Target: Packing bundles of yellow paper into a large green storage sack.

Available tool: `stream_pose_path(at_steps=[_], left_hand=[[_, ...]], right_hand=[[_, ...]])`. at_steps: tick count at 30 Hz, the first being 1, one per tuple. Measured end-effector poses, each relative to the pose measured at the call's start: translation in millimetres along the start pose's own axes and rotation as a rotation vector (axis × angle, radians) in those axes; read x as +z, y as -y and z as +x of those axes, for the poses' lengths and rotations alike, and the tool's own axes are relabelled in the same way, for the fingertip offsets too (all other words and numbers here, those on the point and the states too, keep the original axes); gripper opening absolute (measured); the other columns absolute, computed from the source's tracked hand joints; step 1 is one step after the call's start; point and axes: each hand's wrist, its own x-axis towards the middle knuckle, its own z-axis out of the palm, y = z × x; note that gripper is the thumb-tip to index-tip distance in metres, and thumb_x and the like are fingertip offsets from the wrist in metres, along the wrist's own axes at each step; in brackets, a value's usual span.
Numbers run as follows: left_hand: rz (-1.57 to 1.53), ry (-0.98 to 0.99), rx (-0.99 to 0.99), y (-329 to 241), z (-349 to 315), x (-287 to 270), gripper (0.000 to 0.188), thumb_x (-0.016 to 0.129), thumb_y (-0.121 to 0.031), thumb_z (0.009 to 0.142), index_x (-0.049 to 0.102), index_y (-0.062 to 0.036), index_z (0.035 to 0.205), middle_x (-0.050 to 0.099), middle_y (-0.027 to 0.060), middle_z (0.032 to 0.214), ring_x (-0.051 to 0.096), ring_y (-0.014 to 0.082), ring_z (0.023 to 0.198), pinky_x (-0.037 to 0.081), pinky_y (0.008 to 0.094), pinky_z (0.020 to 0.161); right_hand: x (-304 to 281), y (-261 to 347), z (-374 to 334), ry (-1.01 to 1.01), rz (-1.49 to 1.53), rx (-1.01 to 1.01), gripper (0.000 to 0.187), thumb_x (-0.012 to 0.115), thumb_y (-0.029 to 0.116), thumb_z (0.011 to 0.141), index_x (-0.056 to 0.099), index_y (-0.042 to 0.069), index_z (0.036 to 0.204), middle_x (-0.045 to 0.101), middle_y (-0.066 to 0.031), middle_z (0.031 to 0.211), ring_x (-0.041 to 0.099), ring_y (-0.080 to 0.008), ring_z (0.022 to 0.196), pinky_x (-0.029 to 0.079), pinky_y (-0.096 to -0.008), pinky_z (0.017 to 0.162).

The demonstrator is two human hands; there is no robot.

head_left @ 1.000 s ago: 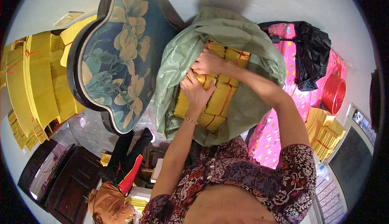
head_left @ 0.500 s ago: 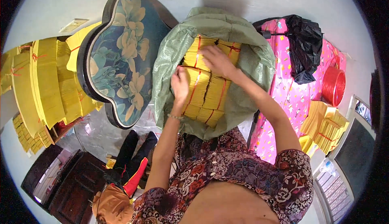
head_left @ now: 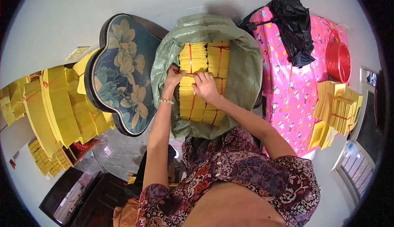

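Observation:
A green woven sack (head_left: 243, 83) stands with its mouth rolled wide around several bundles of yellow paper, each tied with red string. My left hand (head_left: 175, 77) is closed at the left edge of the near-left yellow paper bundle (head_left: 188, 99), some fingers hidden between it and the sack wall. On the top of that bundle lies my right hand (head_left: 206, 88), its fingers bent together over the bundle's far edge. Two far bundles, one of them the far-left paper bundle (head_left: 193, 56), sit just beyond both hands. Beneath my right wrist shows the near-right paper bundle (head_left: 213, 115).
Left of the sack stands a dark-rimmed floral panel (head_left: 123, 71), with stacked yellow paper (head_left: 61, 104) farther left. To the right are a pink patterned covering (head_left: 283, 104), a black plastic bag (head_left: 292, 32), a red string roll (head_left: 338, 63) and more paper bundles (head_left: 344, 110).
My right hand has come nearer, off the far bundles to the seam before them. My left hand stays at the left edge. The view has shifted; a person's dark-clothed legs are now mostly hidden.

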Motion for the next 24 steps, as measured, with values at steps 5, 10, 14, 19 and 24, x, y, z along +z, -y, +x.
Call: stream_pose_path(at_steps=[5,10,14,19,24], left_hand=[[0.093,0.14,-0.037,22.7,17.0,-7.1,0.058,0.077,-0.041,0.071,0.057,0.0071,0.097,0.062,0.0181,0.089,0.06,0.0271,0.082,0.048,0.0354,0.072],[-0.12,0.165,0.13,29.8,22.8,2.0,0.035,0.073,-0.031,0.079,0.06,0.0014,0.073,0.06,0.0072,0.065,0.05,0.012,0.053,0.042,0.0304,0.048],[-0.367,0.137,0.083,19.3,22.5,12.6,0.033,0.075,-0.027,0.078,0.051,-0.0043,0.071,0.054,0.0013,0.062,0.046,0.008,0.051,0.039,0.0256,0.044],[-0.443,0.12,0.045,26.7,27.7,11.3,0.029,0.075,-0.023,0.077,0.052,-0.0055,0.073,0.053,-0.0006,0.064,0.048,0.0089,0.051,0.039,0.0245,0.045],[-0.687,0.193,0.004,27.4,29.5,15.3,0.024,0.072,-0.017,0.08,0.051,-0.0047,0.078,0.055,0.0024,0.066,0.052,0.0115,0.052,0.046,0.0252,0.051]], right_hand=[[0.9,21.6,14.2,0.055,0.037,0.153,0.038,0.063,0.03,0.077,0.054,0.003,0.101,0.049,-0.0117,0.1,0.046,-0.0287,0.099,0.037,-0.0412,0.086],[21.1,28.7,-0.2,-0.071,-0.013,0.208,0.038,0.063,0.034,0.076,0.055,0.003,0.097,0.051,-0.0128,0.096,0.047,-0.0308,0.097,0.039,-0.0432,0.084],[24.7,30.2,-6.3,-0.148,-0.02,0.243,0.036,0.063,0.033,0.077,0.056,0.002,0.093,0.051,-0.014,0.1,0.048,-0.0309,0.097,0.04,-0.044,0.085],[21.8,33.4,5.1,-0.12,0.047,0.417,0.03,0.058,0.031,0.083,0.055,0.001,0.088,0.058,-0.0157,0.087,0.056,-0.0327,0.087,0.045,-0.0433,0.078],[9.0,20.2,30.3,0.158,0.081,0.557,0.032,0.059,0.027,0.085,0.049,0.0,0.099,0.057,-0.0186,0.082,0.06,-0.0364,0.079,0.049,-0.0445,0.065]])
